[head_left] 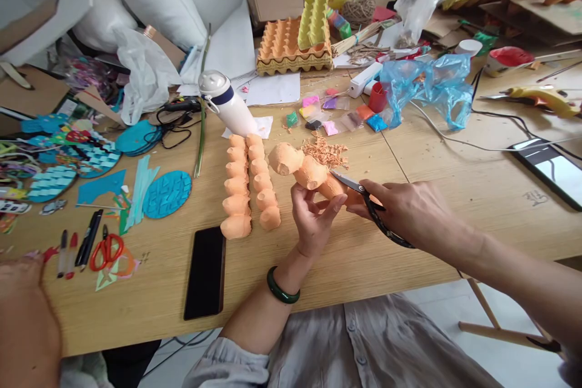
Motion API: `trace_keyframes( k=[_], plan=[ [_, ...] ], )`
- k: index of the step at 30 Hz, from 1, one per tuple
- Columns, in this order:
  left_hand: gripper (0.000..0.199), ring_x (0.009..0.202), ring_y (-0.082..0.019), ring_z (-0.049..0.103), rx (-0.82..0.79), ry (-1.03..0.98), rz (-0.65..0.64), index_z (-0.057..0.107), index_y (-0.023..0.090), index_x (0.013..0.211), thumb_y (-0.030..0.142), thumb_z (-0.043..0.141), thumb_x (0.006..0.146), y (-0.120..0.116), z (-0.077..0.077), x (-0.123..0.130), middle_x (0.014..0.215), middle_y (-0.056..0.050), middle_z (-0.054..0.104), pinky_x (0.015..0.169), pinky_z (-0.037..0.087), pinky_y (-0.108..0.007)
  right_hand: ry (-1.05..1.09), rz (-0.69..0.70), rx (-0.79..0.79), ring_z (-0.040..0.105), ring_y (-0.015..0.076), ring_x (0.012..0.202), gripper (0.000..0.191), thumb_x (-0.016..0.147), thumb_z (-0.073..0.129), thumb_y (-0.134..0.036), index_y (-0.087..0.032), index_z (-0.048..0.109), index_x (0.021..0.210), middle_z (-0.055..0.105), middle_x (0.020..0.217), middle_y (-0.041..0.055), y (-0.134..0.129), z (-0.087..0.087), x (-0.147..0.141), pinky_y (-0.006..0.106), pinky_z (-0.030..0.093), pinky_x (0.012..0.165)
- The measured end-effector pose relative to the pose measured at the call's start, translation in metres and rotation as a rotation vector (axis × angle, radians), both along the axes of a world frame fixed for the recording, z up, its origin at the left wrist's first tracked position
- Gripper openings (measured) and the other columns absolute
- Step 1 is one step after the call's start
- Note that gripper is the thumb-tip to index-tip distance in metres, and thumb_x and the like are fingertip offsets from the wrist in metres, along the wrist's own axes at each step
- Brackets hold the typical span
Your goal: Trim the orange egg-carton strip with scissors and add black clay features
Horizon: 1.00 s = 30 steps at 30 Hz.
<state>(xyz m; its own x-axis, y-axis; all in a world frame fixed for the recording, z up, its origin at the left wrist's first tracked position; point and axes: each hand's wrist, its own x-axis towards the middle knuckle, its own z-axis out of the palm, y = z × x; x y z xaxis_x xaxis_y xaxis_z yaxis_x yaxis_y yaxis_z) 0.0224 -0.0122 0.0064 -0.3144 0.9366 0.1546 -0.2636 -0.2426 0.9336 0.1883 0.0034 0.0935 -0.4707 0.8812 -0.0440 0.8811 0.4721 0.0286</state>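
Note:
My left hand [313,221] grips a strip of orange egg carton cups [310,173], thumb and fingers pinching it from below. In my right hand [404,203] is a pair of black-handled scissors [349,182], its blades lying against the strip's upper edge. Fingers of my right hand also reach near the strip's right end, which they partly hide. Just beyond the strip lies a heap of orange carton trimmings [325,151]. To the left, two more strips of orange cups, a left one [236,187] and a right one [261,182], stand side by side on the table.
A black phone [204,273] lies near the front edge. A white bottle [230,103] stands behind the strips. Egg trays [293,42], colored packets [330,112] and a blue plastic bag [430,88] are farther back. Another person's arm [27,309] rests at left, near red scissors [107,250].

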Motion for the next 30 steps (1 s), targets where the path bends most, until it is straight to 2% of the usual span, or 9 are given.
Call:
trace_keyframes(
  k=[4,8,10,13,19,23,25,27,30],
  plan=[
    [0.066,0.125,-0.030,0.066,-0.021,-0.004,-0.005,0.051,0.024,0.119,0.043,0.092,0.071,0.000,0.000,0.001,0.134,-0.014,0.063,0.076,0.066,-0.030,-0.014,-0.040,-0.063,0.056,0.0196,0.047,0.057,0.103,0.040,-0.064,-0.018,0.073,0.096,0.066,0.058,0.0076,0.003,0.003,0.002,0.031,0.017,0.048],
    [0.065,0.123,-0.031,0.066,0.009,0.027,0.011,0.052,0.025,0.119,0.046,0.091,0.072,0.002,0.000,-0.001,0.131,-0.014,0.064,0.073,0.066,-0.030,0.137,-0.065,-0.166,0.061,0.0205,0.055,0.060,0.101,0.041,-0.067,-0.018,0.074,0.100,0.069,0.066,0.0089,0.009,0.007,0.004,0.031,0.025,0.052],
    [0.062,0.118,-0.028,0.068,0.014,0.023,0.036,0.054,0.025,0.119,0.046,0.090,0.073,0.006,0.000,-0.005,0.126,-0.012,0.066,0.074,0.067,-0.030,0.231,-0.124,-0.241,0.062,0.0207,0.059,0.060,0.096,0.047,-0.073,-0.020,0.074,0.105,0.070,0.069,0.0073,0.016,0.010,0.007,0.030,0.030,0.055],
    [0.052,0.112,-0.026,0.069,-0.057,-0.057,0.084,0.056,0.026,0.115,0.047,0.086,0.078,0.014,-0.001,-0.013,0.120,-0.009,0.068,0.076,0.068,-0.033,0.378,-0.252,-0.388,0.058,0.0179,0.056,0.065,0.084,0.058,-0.081,-0.022,0.073,0.107,0.068,0.068,0.0034,0.030,0.011,0.013,0.030,0.035,0.056],
    [0.045,0.109,-0.025,0.068,-0.171,-0.116,0.194,0.059,0.023,0.108,0.049,0.083,0.080,0.027,0.003,-0.028,0.109,-0.006,0.066,0.073,0.067,-0.035,0.754,-0.252,-0.655,0.054,0.0140,0.054,0.067,0.082,0.056,-0.086,-0.020,0.060,0.077,0.058,0.063,0.0022,0.049,0.009,0.019,0.030,0.042,0.053],
    [0.044,0.107,-0.025,0.068,-0.201,-0.088,0.236,0.056,0.023,0.103,0.051,0.082,0.081,0.030,0.006,-0.033,0.108,-0.006,0.064,0.067,0.065,-0.032,0.847,-0.298,-0.728,0.051,0.0136,0.053,0.065,0.080,0.061,-0.085,-0.020,0.057,0.073,0.054,0.063,0.0019,0.054,-0.004,0.020,0.031,0.042,0.051],
    [0.042,0.110,-0.026,0.067,-0.241,-0.093,0.240,0.056,0.023,0.100,0.051,0.081,0.081,0.031,0.006,-0.035,0.106,-0.006,0.064,0.068,0.064,-0.031,0.842,-0.276,-0.724,0.054,0.0145,0.058,0.065,0.078,0.065,-0.084,-0.019,0.062,0.077,0.059,0.068,0.0040,0.051,-0.014,0.019,0.031,0.043,0.053],
    [0.040,0.111,-0.027,0.066,-0.288,-0.106,0.227,0.057,0.023,0.098,0.051,0.081,0.082,0.032,0.006,-0.036,0.105,-0.005,0.063,0.071,0.063,-0.032,0.896,-0.246,-0.698,0.060,0.0179,0.069,0.069,0.072,0.069,-0.084,-0.018,0.068,0.091,0.066,0.080,0.0066,0.046,-0.023,0.016,0.031,0.047,0.059],
    [0.038,0.105,-0.023,0.067,-0.324,-0.117,0.208,0.057,0.022,0.097,0.049,0.079,0.083,0.032,0.005,-0.037,0.107,-0.006,0.063,0.072,0.062,-0.031,0.927,-0.210,-0.612,0.066,0.0233,0.083,0.077,0.061,0.081,-0.078,-0.019,0.069,0.110,0.072,0.094,0.0080,0.034,-0.034,0.013,0.034,0.051,0.070]
  ],
)
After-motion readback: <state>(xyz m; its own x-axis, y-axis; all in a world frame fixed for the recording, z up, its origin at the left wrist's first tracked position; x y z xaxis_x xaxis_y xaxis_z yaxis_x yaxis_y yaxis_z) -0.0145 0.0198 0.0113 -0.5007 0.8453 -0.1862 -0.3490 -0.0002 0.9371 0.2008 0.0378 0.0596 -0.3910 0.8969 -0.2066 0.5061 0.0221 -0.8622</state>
